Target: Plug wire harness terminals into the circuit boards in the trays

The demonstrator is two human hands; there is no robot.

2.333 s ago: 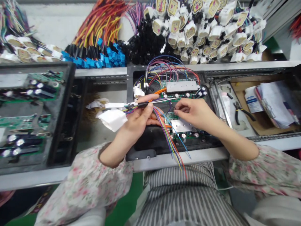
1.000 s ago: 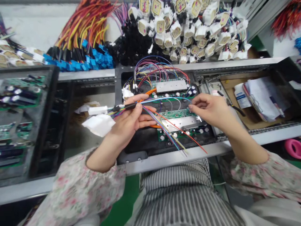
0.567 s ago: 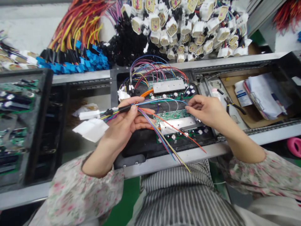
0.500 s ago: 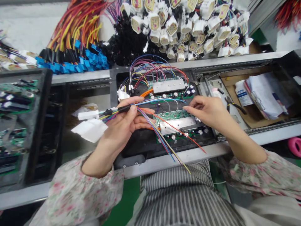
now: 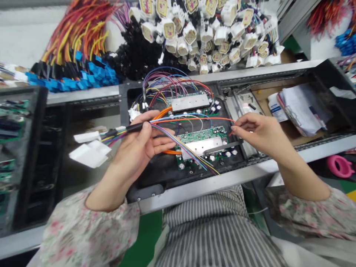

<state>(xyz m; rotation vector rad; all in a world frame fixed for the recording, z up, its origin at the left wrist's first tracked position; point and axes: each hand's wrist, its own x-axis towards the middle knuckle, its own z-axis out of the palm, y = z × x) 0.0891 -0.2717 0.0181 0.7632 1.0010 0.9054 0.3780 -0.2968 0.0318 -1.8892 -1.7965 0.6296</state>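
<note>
My left hand (image 5: 141,137) pinches the black sleeve of a wire harness (image 5: 135,127) between thumb and fingers. White connectors (image 5: 90,150) hang from the harness on the left, and loose coloured wires fan out to the right. Between the fingertips of my right hand (image 5: 250,131) is the end of the harness's orange wire (image 5: 194,119), drawn out nearly straight. Below the wires lies a green circuit board (image 5: 191,137) with a silver heat sink, in a black tray (image 5: 155,172). Behind it, a second circuit board (image 5: 191,102) has many wires joined to it.
Bundled harnesses with white connectors (image 5: 205,35) and orange wires with blue connectors (image 5: 75,76) are heaped along the back. Another tray of boards (image 5: 16,148) stands at left. Papers (image 5: 302,105) and a white bottle (image 5: 276,107) lie at right, with a pink tape ring (image 5: 339,166) near the edge.
My right hand has taken hold of the orange wire, which was hanging down over the near board, and pulled it out to the right. My left hand keeps its grip.
</note>
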